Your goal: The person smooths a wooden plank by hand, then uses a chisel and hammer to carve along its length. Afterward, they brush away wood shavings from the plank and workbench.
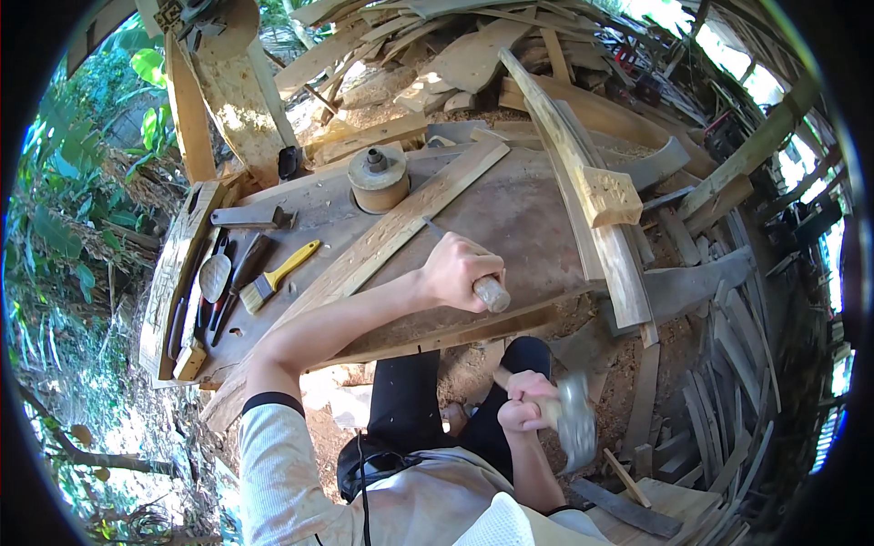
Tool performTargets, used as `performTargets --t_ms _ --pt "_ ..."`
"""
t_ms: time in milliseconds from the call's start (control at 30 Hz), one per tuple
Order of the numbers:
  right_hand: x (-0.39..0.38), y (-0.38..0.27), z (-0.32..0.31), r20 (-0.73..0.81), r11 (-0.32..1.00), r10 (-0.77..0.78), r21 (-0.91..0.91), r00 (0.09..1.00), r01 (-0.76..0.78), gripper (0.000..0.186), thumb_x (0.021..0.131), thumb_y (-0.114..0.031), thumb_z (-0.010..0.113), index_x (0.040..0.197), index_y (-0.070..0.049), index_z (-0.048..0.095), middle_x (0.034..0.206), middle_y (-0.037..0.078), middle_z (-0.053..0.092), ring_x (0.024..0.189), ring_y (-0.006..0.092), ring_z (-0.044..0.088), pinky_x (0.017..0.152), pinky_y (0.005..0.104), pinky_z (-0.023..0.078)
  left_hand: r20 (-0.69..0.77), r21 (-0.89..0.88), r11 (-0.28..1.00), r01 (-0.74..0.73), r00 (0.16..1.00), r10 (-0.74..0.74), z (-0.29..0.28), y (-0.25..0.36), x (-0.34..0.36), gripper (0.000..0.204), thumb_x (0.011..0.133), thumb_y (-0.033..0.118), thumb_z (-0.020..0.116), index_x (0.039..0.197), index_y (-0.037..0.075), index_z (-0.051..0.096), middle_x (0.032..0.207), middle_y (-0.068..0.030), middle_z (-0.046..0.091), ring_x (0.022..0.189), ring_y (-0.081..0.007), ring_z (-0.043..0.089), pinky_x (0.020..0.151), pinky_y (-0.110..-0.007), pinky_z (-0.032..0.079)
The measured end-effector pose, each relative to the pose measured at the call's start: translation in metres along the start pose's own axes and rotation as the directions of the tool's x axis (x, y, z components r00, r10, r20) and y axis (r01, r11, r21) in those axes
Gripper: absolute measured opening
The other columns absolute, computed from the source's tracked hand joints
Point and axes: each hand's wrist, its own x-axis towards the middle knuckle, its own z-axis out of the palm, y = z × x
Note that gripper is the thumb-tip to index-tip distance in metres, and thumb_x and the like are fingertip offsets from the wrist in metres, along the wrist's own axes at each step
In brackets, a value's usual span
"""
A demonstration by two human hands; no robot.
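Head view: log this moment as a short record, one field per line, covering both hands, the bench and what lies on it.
Left hand: gripping a chisel by its wooden handle
Chisel tip: at the plank's near edge; contact unclear
Right hand: gripping a hammer, head blurred
Bench: wooden, plank lying diagonally across it
Bench, left side: yellow-handled brush among other tools
Beyond the plank: cylindrical block

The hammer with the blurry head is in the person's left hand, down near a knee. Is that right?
Not quite: the hammer is in the person's right hand, as the head view shows. Its head does look blurry, and it is down near a knee. The left hand holds a different tool, one with a round wooden handle.
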Motion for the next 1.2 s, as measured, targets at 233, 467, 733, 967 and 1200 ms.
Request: performTargets --t_ms 233,467,733,967,1200 --pt "-0.021 0.006 -0.015 0.176 0.912 0.088 -0.410 0.980 -0.009 0.015 0.092 -0.016 0.062 0.081 -0.006 0.059 0.068 0.006 0.060 0.057 0.0237 0.060 0.053 0.0350 0.045 -0.057 -0.019 0.997 -0.073 0.996 0.072 0.000 0.009 0.007 0.024 0.068 0.006 0.069 0.056 0.009 0.049 0.049 -0.0074 0.049 0.041 -0.0282 0.050 0.042 -0.037 0.041" --pt "-0.020 0.010 -0.019 0.291 0.760 -0.076 -0.602 0.954 0.245 0.006 0.088 -0.009 0.067 0.091 -0.005 0.065 0.076 0.009 0.066 0.060 0.0269 0.064 0.051 0.0348 0.049 -0.073 -0.001 0.998 -0.063 0.995 0.063 0.002 0.008 0.014 0.027 0.069 0.003 0.069 0.054 0.009 0.047 0.049 -0.0081 0.047 0.040 -0.0282 0.049 0.042 -0.037 0.038" --pt "-0.003 -0.010 -0.005 0.216 0.824 -0.034 -0.546 0.976 0.150 0.014 0.093 -0.010 0.060 0.080 -0.006 0.059 0.068 0.005 0.052 0.063 0.0182 0.053 0.056 0.0331 0.043 -0.042 -0.035 0.997 -0.069 0.997 0.067 0.007 0.010 0.011 0.027 0.068 0.003 0.070 0.054 0.009 0.047 0.049 -0.0079 0.048 0.041 -0.0285 0.049 0.042 -0.037 0.038" --pt "-0.046 -0.007 -0.033 0.201 0.918 0.183 -0.385 0.962 -0.094 0.007 0.086 -0.003 0.070 0.091 -0.007 0.069 0.083 0.007 0.070 0.069 0.0274 0.069 0.060 0.0389 0.050 0.001 0.079 0.997 -0.011 1.000 0.011 0.004 0.006 0.009 0.021 0.069 0.008 0.069 0.057 0.009 0.051 0.051 -0.0091 0.051 0.044 -0.0301 0.054 0.044 -0.037 0.043" --pt "-0.041 -0.037 -0.054 0.063 0.928 0.310 -0.235 0.949 -0.288 0.002 0.089 -0.001 0.068 0.090 -0.003 0.068 0.075 0.008 0.069 0.061 0.0217 0.068 0.053 0.0310 0.048 0.194 -0.008 1.000 -0.006 0.981 0.007 0.002 0.019 0.012 0.027 0.070 0.003 0.067 0.056 0.008 0.045 0.049 -0.0092 0.044 0.041 -0.0279 0.047 0.043 -0.036 0.037"
